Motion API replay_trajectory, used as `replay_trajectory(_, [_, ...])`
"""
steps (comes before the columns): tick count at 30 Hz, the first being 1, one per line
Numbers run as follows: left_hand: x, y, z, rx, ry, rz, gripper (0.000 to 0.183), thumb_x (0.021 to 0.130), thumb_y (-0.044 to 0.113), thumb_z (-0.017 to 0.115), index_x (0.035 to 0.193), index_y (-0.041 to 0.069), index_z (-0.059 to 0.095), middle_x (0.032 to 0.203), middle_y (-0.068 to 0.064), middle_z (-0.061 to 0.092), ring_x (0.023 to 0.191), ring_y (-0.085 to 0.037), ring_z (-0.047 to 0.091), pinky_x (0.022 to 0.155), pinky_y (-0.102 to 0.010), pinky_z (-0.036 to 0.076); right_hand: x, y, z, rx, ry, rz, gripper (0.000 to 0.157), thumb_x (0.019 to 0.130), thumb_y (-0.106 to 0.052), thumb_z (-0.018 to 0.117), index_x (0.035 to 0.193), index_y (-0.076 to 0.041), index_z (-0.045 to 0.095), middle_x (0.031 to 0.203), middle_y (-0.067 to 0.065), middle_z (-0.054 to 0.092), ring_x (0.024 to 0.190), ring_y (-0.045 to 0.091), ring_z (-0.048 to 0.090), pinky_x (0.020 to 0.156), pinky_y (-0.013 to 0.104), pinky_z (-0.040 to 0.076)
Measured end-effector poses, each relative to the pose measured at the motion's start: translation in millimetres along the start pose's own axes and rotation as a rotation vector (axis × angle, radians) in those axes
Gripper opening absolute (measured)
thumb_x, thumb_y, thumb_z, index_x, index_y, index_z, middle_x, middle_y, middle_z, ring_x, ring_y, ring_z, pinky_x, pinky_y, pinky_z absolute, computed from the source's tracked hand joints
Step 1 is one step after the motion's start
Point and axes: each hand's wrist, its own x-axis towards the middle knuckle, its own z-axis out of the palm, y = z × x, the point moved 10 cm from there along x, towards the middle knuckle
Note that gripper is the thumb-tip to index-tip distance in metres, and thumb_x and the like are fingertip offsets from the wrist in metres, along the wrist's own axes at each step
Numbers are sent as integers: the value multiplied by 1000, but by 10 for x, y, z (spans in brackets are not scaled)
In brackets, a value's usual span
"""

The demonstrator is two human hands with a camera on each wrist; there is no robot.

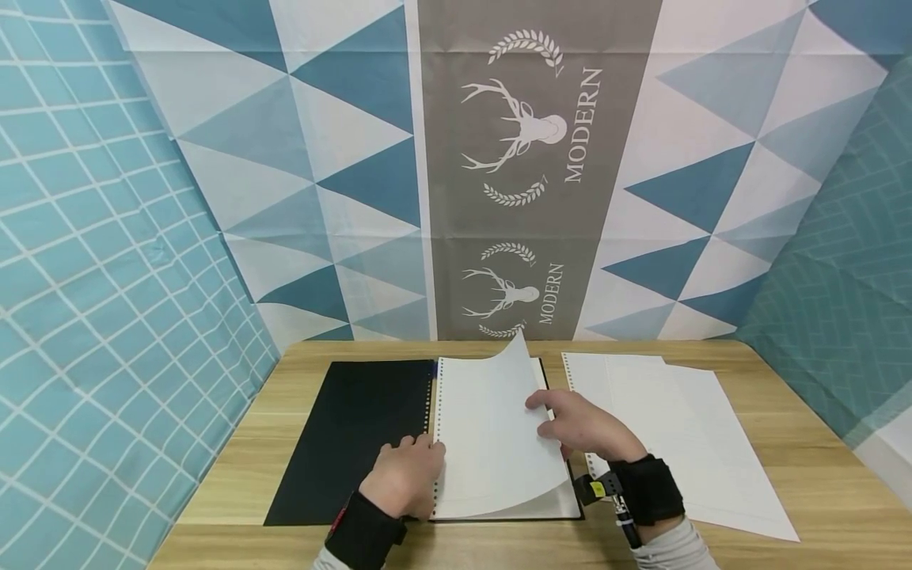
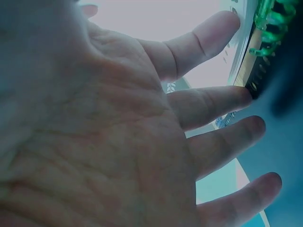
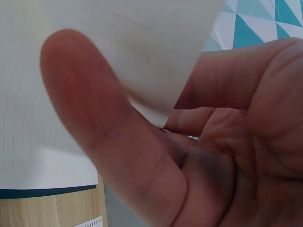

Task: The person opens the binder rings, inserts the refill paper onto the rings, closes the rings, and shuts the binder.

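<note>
A loose-leaf binder lies open, its black cover (image 1: pixel 356 427) on the left and white hole-punched paper on the right. My right hand (image 1: pixel 587 427) pinches the right edge of a white sheet (image 1: pixel 484 427), whose far corner curls up off the pages below. In the right wrist view, the thumb (image 3: pixel 85 90) lies over that sheet (image 3: pixel 151 42), with fingers behind it. At the spine, my left hand (image 1: pixel 408 476) touches the punched left edge. Its fingers extend fairly straight in the left wrist view, near green translucent binding rings (image 2: pixel 267 28).
To the right, loose white punched sheets (image 1: pixel 670 435) overlap one another on the wooden table (image 1: pixel 224 499). A patterned cloth backdrop (image 1: pixel 534 174) rises behind the table's far edge, and a blue checked cloth (image 1: pixel 93 261) hangs at the left.
</note>
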Motion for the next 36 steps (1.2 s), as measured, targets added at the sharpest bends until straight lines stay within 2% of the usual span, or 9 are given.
replay_trajectory(6, [-15,-42,-6,-57,-24,-5,55,72,14,86,121,10,62,116,-7,61,93,-23,50,91,-49,48,6,10,13,6,1,14,43,91,5,59,134,1,59,123,19,61,77,20,64,56,35,54])
replay_trajectory(9, [-19,-59,-83,-84,15,12,47,82,18,80,123,7,62,118,-10,63,98,-26,56,94,-52,50,8,30,21,9,5,25,42,91,6,60,133,0,60,124,18,61,77,21,64,57,37,55])
replay_trajectory(13, [65,-96,-270,-75,162,44,47,93,23,73,133,5,59,138,-17,59,126,-36,57,103,-60,47,13,20,39,13,2,18,43,91,6,60,133,1,60,122,18,61,77,21,64,58,38,56])
replay_trajectory(16, [262,-140,-469,-50,302,83,46,97,23,69,137,6,57,146,-21,54,136,-40,51,105,-63,45,15,-1,41,16,-2,5,43,91,5,60,134,1,59,122,18,61,77,21,65,57,38,56])
replay_trajectory(20, [612,-220,-718,-47,452,151,38,97,21,70,132,10,62,131,-19,62,119,-37,61,93,-55,53,2,-6,33,23,-3,-3,43,91,6,60,134,2,58,123,19,60,78,21,66,55,37,56])
replay_trajectory(22, [775,-257,-772,-64,491,183,34,96,20,71,129,12,64,122,-17,65,107,-35,66,84,-51,56,-11,14,30,25,-2,4,44,91,6,59,134,2,58,123,19,60,77,21,66,55,37,56])
replay_trajectory(25, [975,-322,-768,-106,502,202,33,96,16,71,128,12,66,119,-17,67,101,-33,68,77,-48,58,-28,41,26,28,-2,13,44,90,7,59,134,3,58,122,19,61,77,21,66,56,37,56])
replay_trajectory(28, [1105,-394,-735,-113,500,190,34,96,15,70,130,12,65,124,-19,66,108,-35,67,79,-51,58,-26,37,14,29,7,4,44,90,7,59,134,3,57,120,20,62,78,22,67,57,37,57])
replay_trajectory(36, [1229,-483,-615,-52,475,146,37,99,22,66,136,15,63,128,-21,64,112,-38,65,86,-54,57,-10,26,-3,21,18,-10,44,89,7,58,133,4,58,121,20,62,78,22,67,55,36,56])
